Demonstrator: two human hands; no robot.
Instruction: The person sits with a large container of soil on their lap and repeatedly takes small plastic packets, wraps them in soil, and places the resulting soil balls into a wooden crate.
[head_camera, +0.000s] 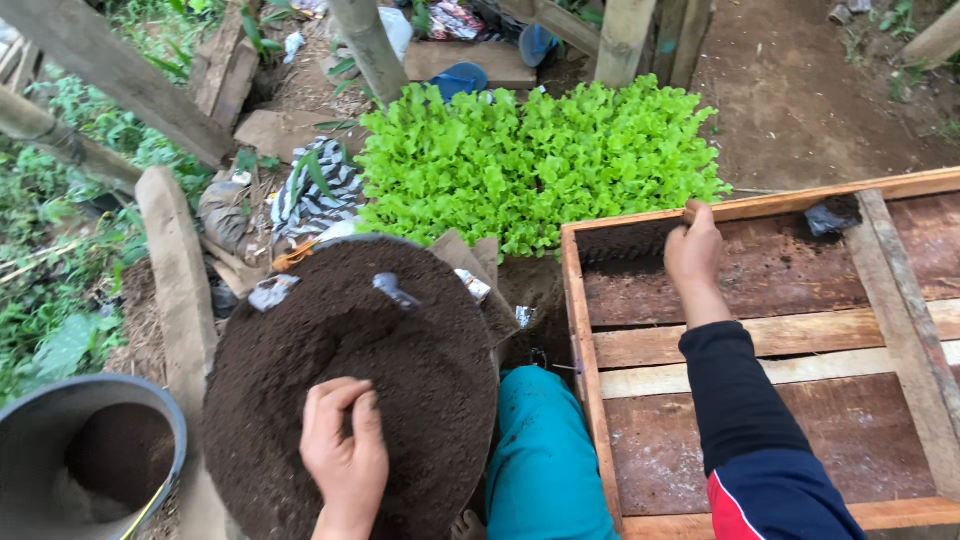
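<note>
Soil heap left of the tray, one of your hands on each.
Your right hand (693, 247) curls over the tray's (590, 400) far rim; your left hand (343, 450), fingers bent, digs into the soil (340, 340) left of it.

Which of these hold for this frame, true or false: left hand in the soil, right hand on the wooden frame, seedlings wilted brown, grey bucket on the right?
1. The left hand rests in the dark soil heaped in the round basin. True.
2. The right hand grips the far rim of the wooden frame. True.
3. The seedlings are wilted and brown. False: they are bright green and leafy.
4. The grey bucket stands at the right of the frame. False: it is at the lower left, beside the soil.
</note>
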